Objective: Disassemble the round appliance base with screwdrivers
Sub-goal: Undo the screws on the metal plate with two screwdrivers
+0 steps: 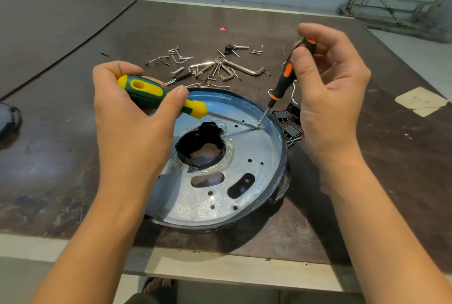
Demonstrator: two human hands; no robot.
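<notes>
My left hand (133,118) grips the yellow-green screwdriver (156,94) and my right hand (327,88) pinches the orange-black screwdriver (287,74), both tips (touching) on the round base (244,181) lying between my hands.

Shiny galvanised metal base plate (244,157), glossy plastic screwdriver handles, bright steel hex keys (234,69), worn matt brown tabletop (73,157)

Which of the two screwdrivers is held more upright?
The black-and-orange screwdriver, pinched by the right hand: it stands steeply, tip down on the round base. The green-and-yellow screwdriver in the left hand lies nearly flat across it.
</notes>
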